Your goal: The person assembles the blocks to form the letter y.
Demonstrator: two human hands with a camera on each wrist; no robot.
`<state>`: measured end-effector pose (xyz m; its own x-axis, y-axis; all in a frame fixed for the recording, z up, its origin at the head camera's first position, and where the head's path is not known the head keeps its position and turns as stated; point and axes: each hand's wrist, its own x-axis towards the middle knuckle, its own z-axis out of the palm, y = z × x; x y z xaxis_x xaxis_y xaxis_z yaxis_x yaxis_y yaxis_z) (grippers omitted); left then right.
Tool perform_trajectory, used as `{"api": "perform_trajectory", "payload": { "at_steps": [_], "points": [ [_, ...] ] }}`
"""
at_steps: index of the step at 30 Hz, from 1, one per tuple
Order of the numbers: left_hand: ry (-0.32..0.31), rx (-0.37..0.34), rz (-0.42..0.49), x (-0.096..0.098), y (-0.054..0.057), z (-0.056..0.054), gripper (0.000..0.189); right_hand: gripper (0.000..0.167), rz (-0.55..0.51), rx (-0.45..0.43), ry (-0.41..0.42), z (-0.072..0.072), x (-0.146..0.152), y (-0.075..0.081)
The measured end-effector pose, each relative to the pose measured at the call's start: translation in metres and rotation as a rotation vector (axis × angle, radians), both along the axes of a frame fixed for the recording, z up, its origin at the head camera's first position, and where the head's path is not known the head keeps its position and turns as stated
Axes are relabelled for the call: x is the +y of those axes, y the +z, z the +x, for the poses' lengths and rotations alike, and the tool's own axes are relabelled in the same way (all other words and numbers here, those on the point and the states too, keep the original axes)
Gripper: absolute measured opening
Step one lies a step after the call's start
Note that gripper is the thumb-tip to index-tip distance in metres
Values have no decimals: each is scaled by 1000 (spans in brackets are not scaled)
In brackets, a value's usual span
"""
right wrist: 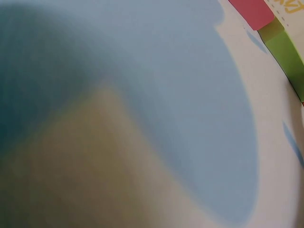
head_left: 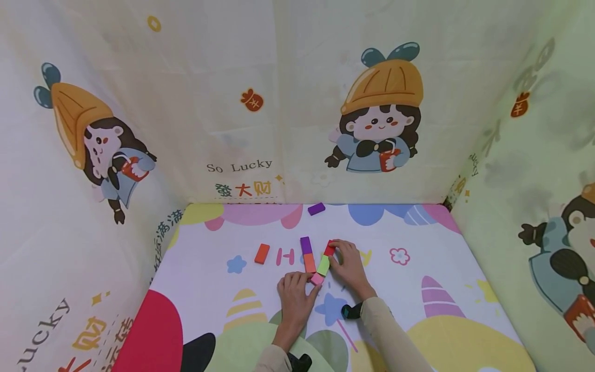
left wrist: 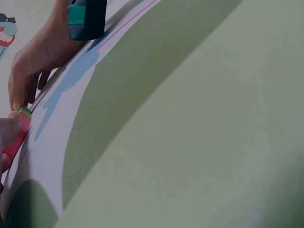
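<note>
Several coloured blocks lie in a V on the patterned mat. My left hand (head_left: 295, 297) pinches the pink block (head_left: 317, 279) at the near tip of the V; in the left wrist view, its thumb lies on the pink block (left wrist: 18, 137). My right hand (head_left: 350, 266) holds the red block (head_left: 329, 248) at the far end of the right row, its thumb beside the green block (head_left: 323, 265). The left row has an orange block (head_left: 309, 263) with a purple block (head_left: 305, 245) behind it. In the right wrist view, the green block (right wrist: 285, 54) adjoins the pink one.
A separate orange block (head_left: 262, 253) lies left of the V. Another purple block (head_left: 316, 208) sits near the mat's back edge. Printed cloth walls (head_left: 297, 103) stand at the back and both sides of the mat (head_left: 372, 289). Each wrist wears a dark device.
</note>
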<state>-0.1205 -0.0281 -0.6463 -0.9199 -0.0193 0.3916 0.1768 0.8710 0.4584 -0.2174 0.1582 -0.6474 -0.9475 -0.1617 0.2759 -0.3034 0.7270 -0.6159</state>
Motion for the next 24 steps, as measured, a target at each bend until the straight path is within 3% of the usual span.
{"api": "perform_trajectory", "payload": {
  "at_steps": [14, 19, 24],
  "points": [
    [-2, 4, 5, -2, -1, 0, 45, 38, -16, 41, 6, 1, 0, 1],
    [-28, 31, 20, -15, 5, -3, 33, 38, -9, 35, 3, 0, 0, -1],
    [13, 81, -18, -37, 7, -15, 28, 39, -11, 10, -4, -1, 1, -2]
  ]
}}
